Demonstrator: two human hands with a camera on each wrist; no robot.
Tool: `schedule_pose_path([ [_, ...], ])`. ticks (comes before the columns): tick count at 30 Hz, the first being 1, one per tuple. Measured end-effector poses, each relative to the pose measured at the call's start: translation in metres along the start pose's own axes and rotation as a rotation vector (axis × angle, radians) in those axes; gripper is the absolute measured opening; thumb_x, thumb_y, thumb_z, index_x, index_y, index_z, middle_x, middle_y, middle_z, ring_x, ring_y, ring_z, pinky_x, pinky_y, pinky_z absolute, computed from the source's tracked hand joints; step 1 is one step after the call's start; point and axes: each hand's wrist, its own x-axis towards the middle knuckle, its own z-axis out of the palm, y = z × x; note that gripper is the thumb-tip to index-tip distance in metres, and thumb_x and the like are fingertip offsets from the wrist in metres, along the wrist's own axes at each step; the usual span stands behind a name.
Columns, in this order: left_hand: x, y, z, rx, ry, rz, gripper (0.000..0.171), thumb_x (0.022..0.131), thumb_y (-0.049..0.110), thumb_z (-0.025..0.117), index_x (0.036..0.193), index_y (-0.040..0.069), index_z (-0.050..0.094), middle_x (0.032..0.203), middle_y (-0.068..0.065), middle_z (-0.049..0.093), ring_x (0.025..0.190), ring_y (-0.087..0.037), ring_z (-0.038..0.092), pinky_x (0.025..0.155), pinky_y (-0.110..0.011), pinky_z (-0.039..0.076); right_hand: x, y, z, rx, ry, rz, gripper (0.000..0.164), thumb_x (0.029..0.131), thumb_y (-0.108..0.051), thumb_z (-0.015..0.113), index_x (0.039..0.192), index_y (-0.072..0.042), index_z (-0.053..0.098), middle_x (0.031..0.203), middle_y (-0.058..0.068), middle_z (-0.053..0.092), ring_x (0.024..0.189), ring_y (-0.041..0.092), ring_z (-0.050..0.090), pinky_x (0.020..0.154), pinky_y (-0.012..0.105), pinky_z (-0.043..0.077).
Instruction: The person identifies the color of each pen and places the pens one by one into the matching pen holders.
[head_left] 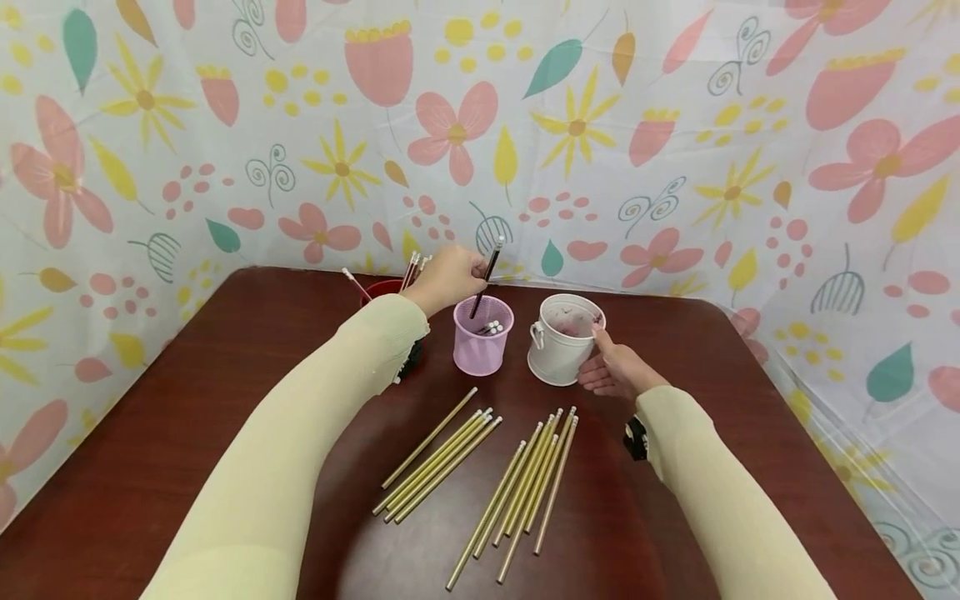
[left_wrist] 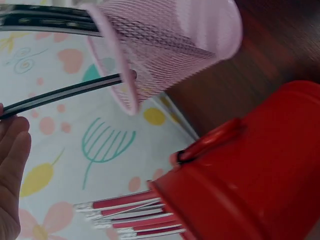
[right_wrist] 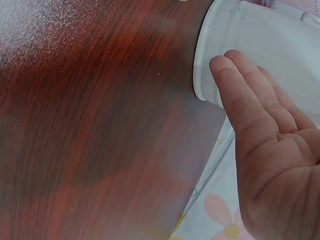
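Observation:
My left hand (head_left: 450, 282) pinches a black pencil (head_left: 489, 279) by its upper part. The pencil leans, white eraser up, with its lower end inside the mouth of the pink mesh cup (head_left: 480, 354). Several more black pencils (left_wrist: 55, 22) stand in that cup. My right hand (head_left: 617, 367) is at the right side of a white bucket (head_left: 557, 354), its thumb by the rim. In the right wrist view the fingers (right_wrist: 245, 92) lie straight along the bucket's outer wall. Below my left wrist is a red bucket (left_wrist: 260, 170) holding several red pencils (left_wrist: 135, 215).
Two groups of gold pencils lie on the dark wooden table (head_left: 247, 375) in front of the cups: a left group (head_left: 442, 458) and a right group (head_left: 525, 492). A floral cloth (head_left: 450, 125) hangs behind the table's back edge.

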Motion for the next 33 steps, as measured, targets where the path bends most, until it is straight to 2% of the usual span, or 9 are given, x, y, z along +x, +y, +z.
schedule_pose_path([
  [4,-0.003,-0.006,0.008,0.03,-0.036,0.005,0.012,0.081,0.002,0.063,0.071,0.006,0.06,0.069,-0.001,0.057,0.068,-0.014,0.046,0.068,-0.027,0.042,0.0,0.0,0.001,-0.003,0.004,-0.005,0.095,0.097,-0.061,0.008,0.122,0.022,0.048,0.103,0.024,0.067,0.084,0.022,0.066,0.081,0.035,0.053],
  [9,-0.005,-0.01,0.019,0.071,-0.106,-0.007,0.006,0.081,0.002,0.063,0.078,0.004,0.068,0.072,0.0,0.061,0.068,-0.012,0.048,0.07,-0.027,0.045,-0.001,0.0,0.001,0.008,0.012,-0.005,0.095,0.097,-0.062,0.01,0.119,0.021,0.049,0.097,0.02,0.068,0.081,0.021,0.066,0.079,0.035,0.053],
  [10,-0.005,-0.011,0.021,0.083,-0.121,-0.013,0.006,0.081,0.002,0.063,0.077,0.004,0.067,0.07,0.0,0.06,0.068,-0.013,0.047,0.076,-0.028,0.046,0.0,0.0,0.001,0.011,0.013,-0.006,0.095,0.097,-0.062,0.011,0.119,0.021,0.049,0.097,0.02,0.068,0.08,0.021,0.066,0.079,0.035,0.053],
  [12,-0.006,-0.013,0.026,0.101,-0.148,-0.021,0.011,0.081,0.003,0.063,0.071,0.006,0.063,0.067,0.001,0.057,0.067,-0.014,0.046,0.077,-0.03,0.046,0.0,0.0,0.001,0.015,0.013,-0.009,0.094,0.097,-0.062,0.011,0.119,0.021,0.05,0.096,0.019,0.068,0.08,0.02,0.066,0.08,0.036,0.053],
  [16,-0.008,-0.017,0.035,0.161,-0.191,-0.008,0.026,0.081,0.003,0.064,0.061,0.013,0.05,0.064,0.002,0.051,0.066,-0.016,0.045,0.07,-0.027,0.044,-0.001,0.0,0.001,0.018,0.016,-0.006,0.094,0.097,-0.062,0.011,0.119,0.02,0.05,0.097,0.02,0.068,0.081,0.021,0.066,0.082,0.037,0.053],
  [18,-0.008,-0.017,0.038,0.185,-0.204,0.0,0.025,0.081,0.003,0.064,0.062,0.013,0.053,0.065,0.001,0.053,0.066,-0.016,0.046,0.062,-0.026,0.04,-0.001,-0.001,0.001,0.016,0.018,0.0,0.093,0.097,-0.062,0.011,0.119,0.02,0.05,0.098,0.02,0.068,0.082,0.021,0.066,0.083,0.037,0.052],
  [24,-0.012,-0.014,0.037,0.18,-0.213,-0.008,0.01,0.083,0.003,0.063,0.079,0.007,0.071,0.08,-0.002,0.067,0.072,-0.016,0.051,0.068,-0.026,0.044,-0.001,-0.002,0.002,0.011,0.015,-0.002,0.094,0.097,-0.062,0.011,0.121,0.02,0.049,0.101,0.022,0.067,0.085,0.022,0.066,0.084,0.037,0.052],
  [28,-0.013,-0.014,0.035,0.166,-0.225,-0.003,0.017,0.083,0.004,0.062,0.093,0.007,0.075,0.093,-0.003,0.072,0.082,-0.015,0.058,0.078,-0.028,0.049,-0.001,-0.002,0.001,-0.001,0.019,0.004,0.093,0.097,-0.062,0.011,0.119,0.019,0.05,0.097,0.018,0.068,0.084,0.022,0.066,0.083,0.037,0.052],
  [33,-0.016,-0.014,0.034,0.118,-0.226,-0.014,0.019,0.085,0.009,0.064,0.099,0.007,0.076,0.098,-0.004,0.072,0.089,-0.017,0.063,0.082,-0.028,0.049,-0.001,-0.001,0.001,-0.003,0.013,0.005,0.093,0.096,-0.063,0.01,0.118,0.019,0.049,0.096,0.017,0.068,0.084,0.022,0.066,0.082,0.037,0.052],
])
